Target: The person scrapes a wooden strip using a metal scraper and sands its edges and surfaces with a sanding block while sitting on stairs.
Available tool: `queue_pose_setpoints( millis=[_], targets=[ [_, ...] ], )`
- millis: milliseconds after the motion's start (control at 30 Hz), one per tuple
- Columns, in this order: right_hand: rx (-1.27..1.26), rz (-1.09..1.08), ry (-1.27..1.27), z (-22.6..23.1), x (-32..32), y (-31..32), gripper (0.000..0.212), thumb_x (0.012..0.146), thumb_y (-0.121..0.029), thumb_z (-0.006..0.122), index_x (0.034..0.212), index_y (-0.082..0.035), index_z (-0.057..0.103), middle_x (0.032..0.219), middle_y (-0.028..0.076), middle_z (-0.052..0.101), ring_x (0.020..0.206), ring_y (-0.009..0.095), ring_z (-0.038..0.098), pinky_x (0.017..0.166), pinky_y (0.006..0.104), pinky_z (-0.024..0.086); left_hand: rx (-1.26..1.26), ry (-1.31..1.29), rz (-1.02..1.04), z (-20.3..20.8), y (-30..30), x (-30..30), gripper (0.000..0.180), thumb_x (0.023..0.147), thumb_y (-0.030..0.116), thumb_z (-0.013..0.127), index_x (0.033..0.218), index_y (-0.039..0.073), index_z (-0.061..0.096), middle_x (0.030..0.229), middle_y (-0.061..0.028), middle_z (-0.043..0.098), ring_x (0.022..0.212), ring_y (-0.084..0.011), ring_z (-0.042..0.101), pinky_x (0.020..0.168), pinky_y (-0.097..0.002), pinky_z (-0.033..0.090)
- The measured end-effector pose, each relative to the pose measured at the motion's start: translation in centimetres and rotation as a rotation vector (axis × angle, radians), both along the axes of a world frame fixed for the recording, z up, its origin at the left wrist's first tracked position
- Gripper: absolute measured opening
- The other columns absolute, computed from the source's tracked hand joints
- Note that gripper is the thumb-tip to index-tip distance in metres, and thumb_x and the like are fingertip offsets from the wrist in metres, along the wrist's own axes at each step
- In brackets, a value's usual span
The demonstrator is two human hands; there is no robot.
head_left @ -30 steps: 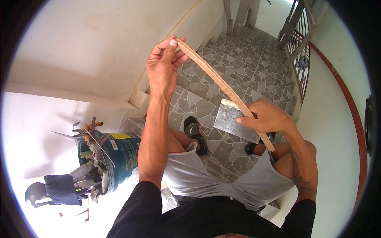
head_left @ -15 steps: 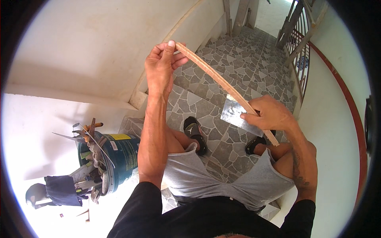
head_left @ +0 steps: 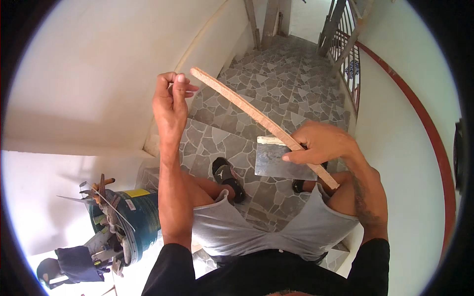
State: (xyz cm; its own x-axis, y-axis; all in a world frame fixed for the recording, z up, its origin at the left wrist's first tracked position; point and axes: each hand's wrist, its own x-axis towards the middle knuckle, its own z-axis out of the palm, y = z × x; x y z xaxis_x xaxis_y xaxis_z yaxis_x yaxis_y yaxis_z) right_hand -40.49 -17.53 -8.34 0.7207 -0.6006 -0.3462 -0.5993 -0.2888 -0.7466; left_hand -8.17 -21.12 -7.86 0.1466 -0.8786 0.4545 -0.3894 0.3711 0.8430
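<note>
My right hand [head_left: 323, 143] is closed around a long thin wooden strip [head_left: 237, 100] and also a wide flat metal scraper [head_left: 276, 160]. Light-coloured material coats part of the blade's far edge; its handle is hidden in my hand. The strip slants from the upper left down to my right knee, crossing over the blade. Just left of its far end is my left hand [head_left: 172, 101], raised, thumb and forefinger pinched together and the other fingers partly bent. A small gap separates it from the strip. Whether anything tiny sits in the pinch does not show.
A dark green bucket [head_left: 146, 217] stuffed with hand tools stands at my left, a dark cloth [head_left: 81, 265] beside it. Stone-patterned tiled steps [head_left: 276, 89] lie ahead. Pale walls flank them, with a metal railing [head_left: 351, 69] at the far right and wooden posts [head_left: 270, 24] beyond.
My left hand has let go of the strip's far end and moved left and down. The strip has turned to show a flatter face. My right hand has shifted slightly left, and the blade has levelled.
</note>
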Motion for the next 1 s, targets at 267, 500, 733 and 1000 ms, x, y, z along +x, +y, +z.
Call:
queue_pose_setpoints(
  millis=[267, 500, 733, 1000],
  targets=[
    [-0.047, 0.016, 0.006, -0.4, 0.2, 0.0, 0.052, 0.087, -0.04, 0.071, 0.063, 0.003, 0.055, 0.052, 0.01, 0.045, 0.048, 0.018, 0.043, 0.046, 0.0395, 0.034, 0.327, 0.505, -0.149, 0.5, 0.1, -1.1, 0.022, 0.1, 0.022, 0.06, 0.111, 0.003, 0.063, 0.099, -0.007, 0.068, 0.078, -0.0146, 0.069, 0.07, -0.027, 0.057],
    [-0.055, 0.049, 0.046, -1.1, 0.3, 0.0, 0.051, 0.086, -0.041, 0.07, 0.065, 0.003, 0.056, 0.052, 0.013, 0.046, 0.047, 0.022, 0.043, 0.047, 0.042, 0.034, 0.403, 0.719, -0.218, -0.2, 0.0, 0.6, 0.021, 0.096, 0.017, 0.065, 0.112, 0.003, 0.066, 0.101, -0.0065, 0.069, 0.081, -0.0152, 0.069, 0.071, -0.027, 0.057],
    [-0.08, 0.048, 0.042, -1.0, -0.1, 0.0, 0.047, 0.085, -0.04, 0.069, 0.069, 0.003, 0.059, 0.055, 0.016, 0.05, 0.049, 0.025, 0.048, 0.049, 0.0434, 0.037, 0.485, 0.884, -0.457, -0.6, -0.3, 2.1, 0.018, 0.097, 0.019, 0.06, 0.106, 0.004, 0.062, 0.097, -0.0066, 0.065, 0.086, -0.0194, 0.065, 0.075, -0.0314, 0.057],
    [-0.142, 0.021, 0.027, -1.3, -0.3, -0.4, 0.043, 0.082, -0.038, 0.07, 0.072, 0.003, 0.062, 0.06, 0.018, 0.055, 0.053, 0.029, 0.054, 0.052, 0.0445, 0.039, 0.553, 1.064, -0.641, -0.9, -0.4, 1.9, 0.016, 0.097, 0.019, 0.059, 0.102, 0.004, 0.062, 0.096, -0.0073, 0.066, 0.087, -0.021, 0.066, 0.077, -0.0344, 0.057]
  ],
)
